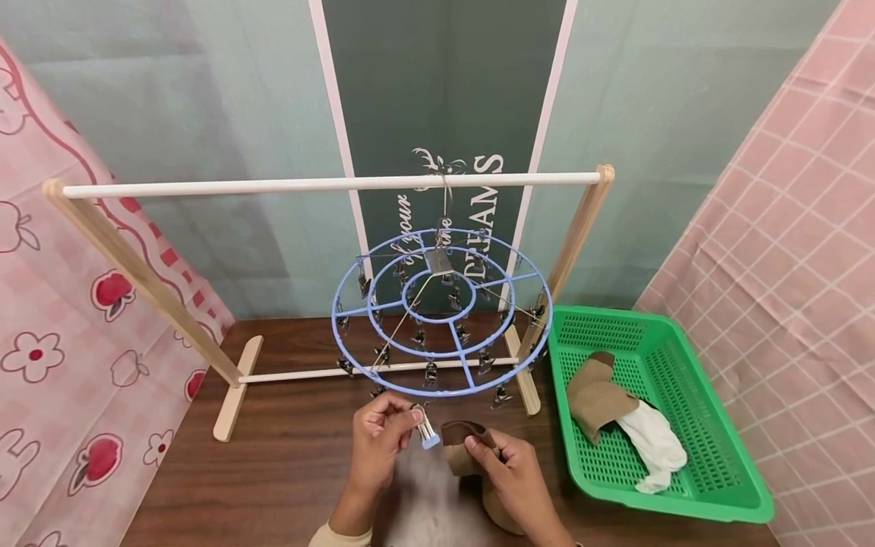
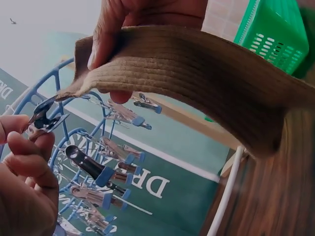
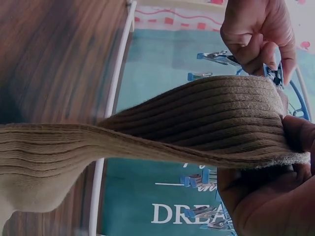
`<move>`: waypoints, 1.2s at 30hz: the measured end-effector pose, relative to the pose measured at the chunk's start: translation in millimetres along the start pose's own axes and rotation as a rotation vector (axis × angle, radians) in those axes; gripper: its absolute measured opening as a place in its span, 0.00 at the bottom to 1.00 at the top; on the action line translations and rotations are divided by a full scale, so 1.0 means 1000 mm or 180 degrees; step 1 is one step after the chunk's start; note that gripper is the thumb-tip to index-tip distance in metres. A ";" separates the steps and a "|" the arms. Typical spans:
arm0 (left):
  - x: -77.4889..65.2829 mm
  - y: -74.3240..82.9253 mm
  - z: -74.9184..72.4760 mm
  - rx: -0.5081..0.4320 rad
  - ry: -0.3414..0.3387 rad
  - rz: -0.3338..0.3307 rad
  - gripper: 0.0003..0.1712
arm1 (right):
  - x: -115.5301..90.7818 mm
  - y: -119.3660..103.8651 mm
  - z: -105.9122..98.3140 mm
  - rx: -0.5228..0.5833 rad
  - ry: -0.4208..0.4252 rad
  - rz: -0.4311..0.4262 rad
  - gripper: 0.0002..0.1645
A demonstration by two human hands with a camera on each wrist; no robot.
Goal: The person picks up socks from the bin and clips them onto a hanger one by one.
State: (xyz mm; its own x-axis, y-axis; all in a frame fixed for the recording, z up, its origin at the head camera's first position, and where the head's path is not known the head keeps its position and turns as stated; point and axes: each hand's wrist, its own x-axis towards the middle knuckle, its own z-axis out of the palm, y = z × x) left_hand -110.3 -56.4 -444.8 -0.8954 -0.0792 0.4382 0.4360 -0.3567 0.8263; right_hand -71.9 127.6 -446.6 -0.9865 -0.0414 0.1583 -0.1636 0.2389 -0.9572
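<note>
My left hand (image 1: 379,437) pinches a metal clip (image 1: 427,431) with a blue tip, below the front edge of a round blue clip hanger (image 1: 461,355). Beside it, my right hand (image 1: 513,471) grips a ribbed brown sock (image 2: 197,69) by its cuff, thumb on the outside. The rest of the sock (image 3: 44,162) hangs down from that hand. In the left wrist view, the clip lies right at the cuff's corner; whether it bites the fabric I cannot tell. More metal clips (image 2: 88,164) dangle from the hanger's rings.
The hanger hooks over a white rod (image 1: 273,186) on a wooden-legged rack (image 1: 146,277). On the right, a green basket (image 1: 673,507) holds a brown sock (image 1: 595,399) and a white cloth piece (image 1: 652,441). Below lies a dark wooden tabletop (image 1: 294,456); patterned curtains flank both sides.
</note>
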 end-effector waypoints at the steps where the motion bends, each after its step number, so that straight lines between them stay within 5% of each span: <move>1: 0.000 -0.001 0.000 -0.0073 -0.0023 0.0022 0.06 | 0.000 0.001 0.001 0.0028 -0.0002 -0.0016 0.19; 11: -0.001 0.000 -0.002 -0.0260 -0.0068 -0.0008 0.06 | -0.001 0.002 0.005 0.0072 -0.0035 -0.0187 0.17; 36: -0.004 0.004 -0.001 -0.0157 -0.0168 -0.0093 0.08 | 0.000 -0.005 0.011 0.0212 -0.0212 -0.0230 0.13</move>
State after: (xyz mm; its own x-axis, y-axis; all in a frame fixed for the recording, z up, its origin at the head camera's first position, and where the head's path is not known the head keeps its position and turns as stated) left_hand -105.3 -58.6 -443.7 -0.9010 -0.0195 0.4334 0.4036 -0.4038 0.8210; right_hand -71.1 115.3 -444.6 -0.9694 -0.1212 0.2132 -0.2318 0.1679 -0.9582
